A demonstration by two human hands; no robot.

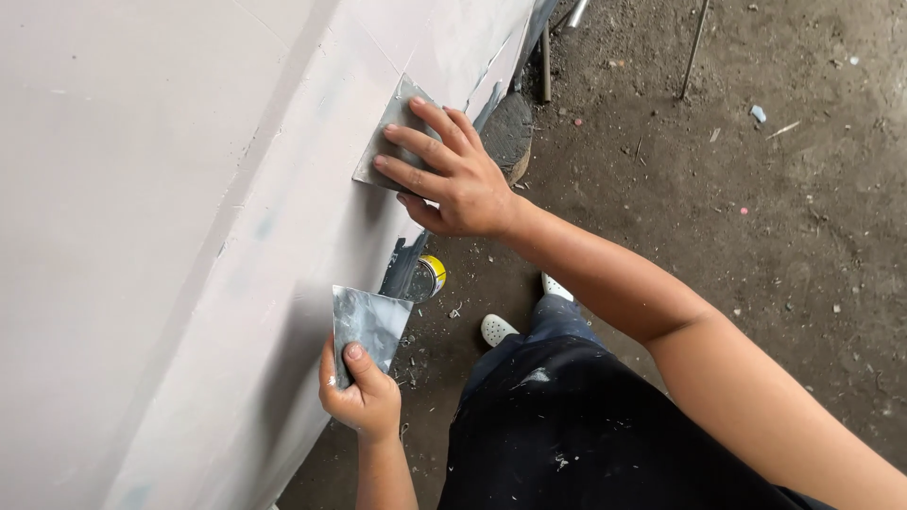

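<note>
My right hand point(453, 175) presses a flat grey metal scraper blade point(385, 132) against the pale plastered wall point(170, 217), fingers spread across the blade's back. My left hand point(364, 397) grips a second metal blade point(370, 323) smeared with grey filler, thumb on its face, held just off the wall lower down. Both blades are partly covered by my fingers.
The dirt floor point(737, 189) is strewn with small debris. A yellow-lidded can point(430, 276) stands at the wall's foot, a round dark object point(508, 130) lies farther along, and thin metal rods point(697, 42) lean near the top. My white shoes point(498, 329) are below.
</note>
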